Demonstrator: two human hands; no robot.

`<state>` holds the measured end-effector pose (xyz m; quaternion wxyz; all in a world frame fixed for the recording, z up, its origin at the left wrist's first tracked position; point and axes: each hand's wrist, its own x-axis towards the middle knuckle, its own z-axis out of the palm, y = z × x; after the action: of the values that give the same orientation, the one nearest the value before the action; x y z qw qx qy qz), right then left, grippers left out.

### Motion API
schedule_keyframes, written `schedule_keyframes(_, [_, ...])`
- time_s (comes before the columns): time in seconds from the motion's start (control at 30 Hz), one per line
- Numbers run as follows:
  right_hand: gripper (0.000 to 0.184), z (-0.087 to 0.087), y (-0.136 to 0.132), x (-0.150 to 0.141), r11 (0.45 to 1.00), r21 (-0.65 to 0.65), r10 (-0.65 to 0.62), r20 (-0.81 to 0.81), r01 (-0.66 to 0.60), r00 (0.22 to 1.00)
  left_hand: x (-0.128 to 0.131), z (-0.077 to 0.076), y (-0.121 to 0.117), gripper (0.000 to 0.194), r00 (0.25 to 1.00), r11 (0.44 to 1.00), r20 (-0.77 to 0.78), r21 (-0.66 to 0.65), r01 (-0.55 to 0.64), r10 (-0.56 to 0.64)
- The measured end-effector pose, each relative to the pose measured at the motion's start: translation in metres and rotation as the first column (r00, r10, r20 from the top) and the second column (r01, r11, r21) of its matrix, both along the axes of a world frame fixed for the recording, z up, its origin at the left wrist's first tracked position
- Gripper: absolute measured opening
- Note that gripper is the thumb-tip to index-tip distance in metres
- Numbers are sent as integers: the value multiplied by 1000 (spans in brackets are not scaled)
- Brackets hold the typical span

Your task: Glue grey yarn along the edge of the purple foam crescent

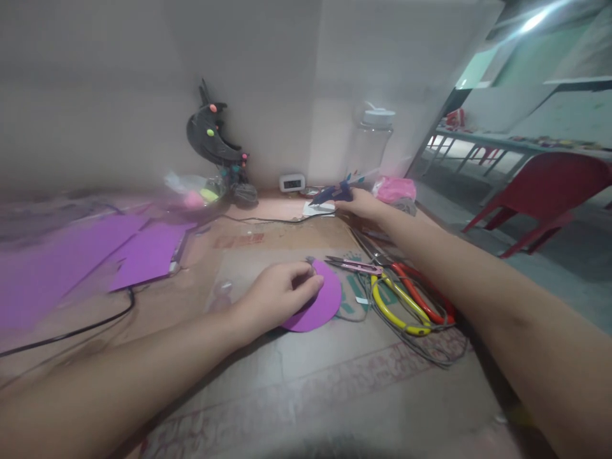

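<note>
A purple paper disc [329,296] lies at the middle of the work surface, its left part covered by my left hand [287,290]. The fingers of that hand are closed on the disc, thumb on top, with a small dark tip at its upper edge. Farther back, my right hand [361,203] is wrapped round a dark blue glue gun [329,192], its nozzle pointing left over a white card [319,209]. Just right of the disc are a pink-handled pointed tool [356,264], yellow-handled pliers [399,312] and a red-handled cutting tool [415,290], tangled with grey cord.
Purple sheets [148,252] spread over the left side, near a black cable [95,328]. Along the wall stand a black crescent-shaped ornament [210,137], a small digital clock [291,183], a clear bottle [373,143] and a pink bag [394,189]. A red chair [559,197] is at the right.
</note>
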<state>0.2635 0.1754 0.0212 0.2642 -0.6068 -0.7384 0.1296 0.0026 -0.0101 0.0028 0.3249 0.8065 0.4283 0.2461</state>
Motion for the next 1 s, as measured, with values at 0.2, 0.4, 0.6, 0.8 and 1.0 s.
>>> schedule_keyframes(0.2, [47,-1,-5,0,1000,9,11,62,-12,998,0,0,1,38,1000,1000,-20,26,4,-4])
schedule_keyframes(0.4, [51,-2,0,-19,1000,0,14,115,-14,993,0,-1,0,39,999,999,-36,42,13,-12])
schedule_keyframes(0.6, [45,-1,13,-33,999,-25,45,135,-42,990,0,1,-1,39,999,999,-49,39,14,-12])
schedule_keyframes(0.8, [44,1,13,-22,1000,11,-3,208,1,978,-1,-1,1,39,1000,999,-22,32,14,-14])
schedule_keyframes(1.0, [44,4,8,-15,999,21,-42,323,37,945,-1,-1,0,38,1000,1000,14,-3,8,-8])
